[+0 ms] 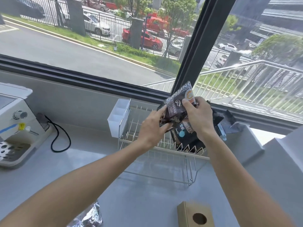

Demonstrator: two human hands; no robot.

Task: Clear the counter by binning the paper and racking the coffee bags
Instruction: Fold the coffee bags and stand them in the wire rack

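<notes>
Racking step in hand: dark coffee bag [176, 105] held above the wire dish rack [144, 133], left hand [153, 128] pinching its lower left corner, right hand [197, 112] clamped on its upper right edge, so both grips closed on the same bag. Already standing in the rack's right end, a second black coffee bag [185, 136] with a blue dot on its label, and more dark bags [218, 118] bunched behind it against the window sill. Next move, by the look of it: tilting the held bag upright and sliding it down between the rack tines beside the others. Readable print scarce: large white capitals along the top edge, only partly legible, an orange round badge, small Chinese lines too fine to read. Remaining on the counter [139, 202]: a silver foil bag [89, 218] near the front edge.
</notes>
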